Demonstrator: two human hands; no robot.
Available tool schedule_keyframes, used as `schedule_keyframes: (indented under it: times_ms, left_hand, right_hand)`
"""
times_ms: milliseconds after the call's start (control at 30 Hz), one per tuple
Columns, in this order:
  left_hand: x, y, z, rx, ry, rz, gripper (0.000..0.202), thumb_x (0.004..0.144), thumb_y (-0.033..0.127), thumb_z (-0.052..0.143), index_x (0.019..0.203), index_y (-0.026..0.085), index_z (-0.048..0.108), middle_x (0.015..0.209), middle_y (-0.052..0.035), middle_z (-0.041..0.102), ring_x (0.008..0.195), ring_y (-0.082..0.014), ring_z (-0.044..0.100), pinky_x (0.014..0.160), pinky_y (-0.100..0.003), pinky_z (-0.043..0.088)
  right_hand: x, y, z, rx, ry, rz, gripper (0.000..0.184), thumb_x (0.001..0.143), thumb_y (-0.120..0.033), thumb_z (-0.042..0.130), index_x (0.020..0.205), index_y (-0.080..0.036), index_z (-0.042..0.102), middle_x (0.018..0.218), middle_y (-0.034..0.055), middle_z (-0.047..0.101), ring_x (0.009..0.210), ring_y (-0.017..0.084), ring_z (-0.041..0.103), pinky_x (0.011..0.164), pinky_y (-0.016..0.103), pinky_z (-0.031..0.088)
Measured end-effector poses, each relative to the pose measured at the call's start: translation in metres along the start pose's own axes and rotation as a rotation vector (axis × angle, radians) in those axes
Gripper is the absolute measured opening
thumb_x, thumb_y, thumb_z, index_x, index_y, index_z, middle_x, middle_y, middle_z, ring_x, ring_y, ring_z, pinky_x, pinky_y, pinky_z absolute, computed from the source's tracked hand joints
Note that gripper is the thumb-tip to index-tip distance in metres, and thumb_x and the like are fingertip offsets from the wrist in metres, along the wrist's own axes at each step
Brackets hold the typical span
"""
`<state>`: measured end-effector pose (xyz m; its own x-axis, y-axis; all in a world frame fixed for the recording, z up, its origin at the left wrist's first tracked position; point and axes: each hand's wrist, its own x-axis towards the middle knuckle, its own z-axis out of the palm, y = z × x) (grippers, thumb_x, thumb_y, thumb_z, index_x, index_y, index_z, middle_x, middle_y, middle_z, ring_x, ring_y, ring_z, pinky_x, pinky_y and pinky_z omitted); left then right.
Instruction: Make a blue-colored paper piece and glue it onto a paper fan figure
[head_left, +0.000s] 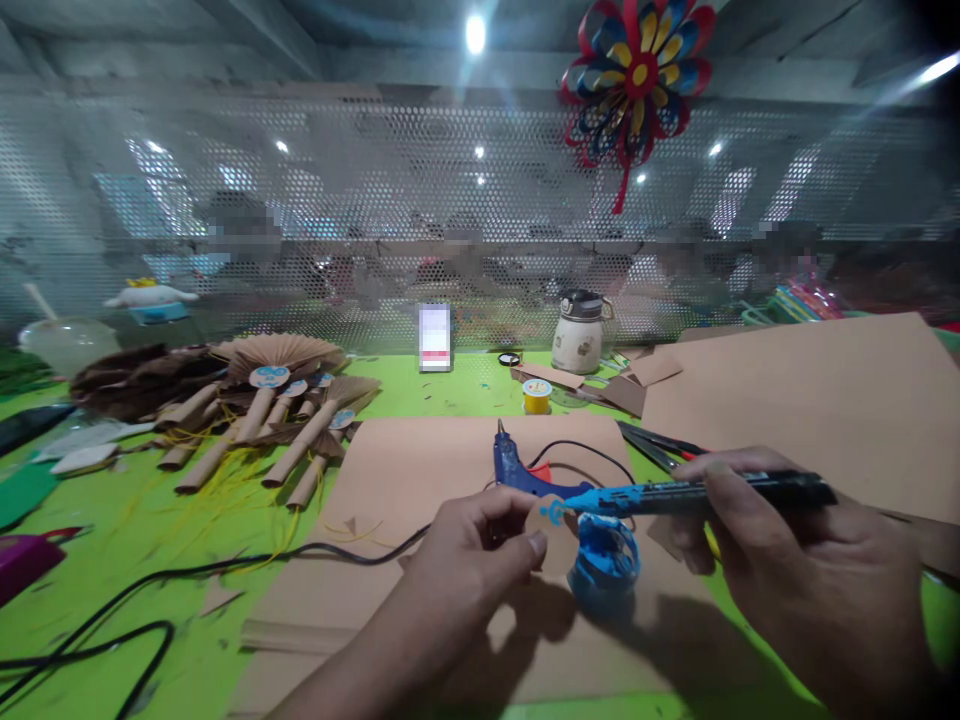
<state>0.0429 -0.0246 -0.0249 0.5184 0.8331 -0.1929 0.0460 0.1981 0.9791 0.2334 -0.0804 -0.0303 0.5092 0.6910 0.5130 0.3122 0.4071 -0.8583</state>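
Bright green desk (pixel 450 397), left to right: translucent cup with a pale straw (pixel 66 345) at the far-left corner; purple object (pixel 28 566) at the left edge, type unclear. Next, a pile of pleated brown paper fans (pixel 277 358) with rolled-paper handles and yellow strings, left half of the desk. Black cable (pixel 166 576) runs from the near-left corner toward the middle. Phone with a lit screen (pixel 435 335) upright near the far edge. Flat brown kraft sheet (pixel 420 450) covers the desk middle out to near the near edge. Over it, left hand (pixel 480 560): thumb and index fingers clamped on a small round brown paper disc (pixel 541 520) with blue marks, held above the sheet. Blue glue gun (pixel 514 468) lies behind it, nozzle toward the far edge. Yellow thread spool (pixel 536 397) past the sheet, white bottle with black lid (pixel 577 340) near the far edge. Paint-smeared blue pot (pixel 606 575) just right of the disc. Right hand (pixel 780 560): fingers clamped on a black pen with a blue-smeared front end (pixel 720 492), tip at the disc's marks; can't tell if touching. Large brown kraft sheet (pixel 810 400) at the desk's right side.
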Motion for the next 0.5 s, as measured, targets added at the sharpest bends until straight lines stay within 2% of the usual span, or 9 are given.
schedule_keyframes:
  times_ms: [133,367,500]
  left_hand:
    - [0.000,-0.001,0.001,0.023,0.017,0.009,0.024,0.071,0.033,0.068,0.087,0.015,0.068,0.072,-0.0014,0.054,0.066,-0.0132,0.043,0.064,-0.026,0.031]
    - [0.001,-0.001,0.001,0.056,0.024,0.022,0.026,0.070,0.035,0.069,0.086,0.015,0.069,0.071,-0.0007,0.054,0.066,-0.0127,0.042,0.063,-0.026,0.030]
    - [0.000,-0.002,0.001,0.039,0.030,0.024,0.023,0.071,0.033,0.068,0.086,0.015,0.069,0.074,-0.0018,0.056,0.067,-0.0133,0.044,0.064,-0.026,0.032]
  right_hand:
    - [-0.002,-0.003,0.000,-0.016,-0.039,0.096,0.018,0.081,-0.039,0.067,0.077,-0.022,0.064,0.048,-0.0031,0.060,0.042,0.012,0.058,0.038,0.020,0.049]
    - [-0.003,-0.010,0.003,-0.089,-0.018,0.047,0.016,0.079,-0.037,0.068,0.074,-0.023,0.062,0.046,-0.0045,0.059,0.038,0.011,0.055,0.036,0.019,0.049]
    - [-0.002,-0.011,0.003,-0.089,-0.004,0.078,0.012,0.080,-0.031,0.067,0.072,-0.023,0.063,0.046,-0.0047,0.059,0.038,0.011,0.054,0.035,0.018,0.047]
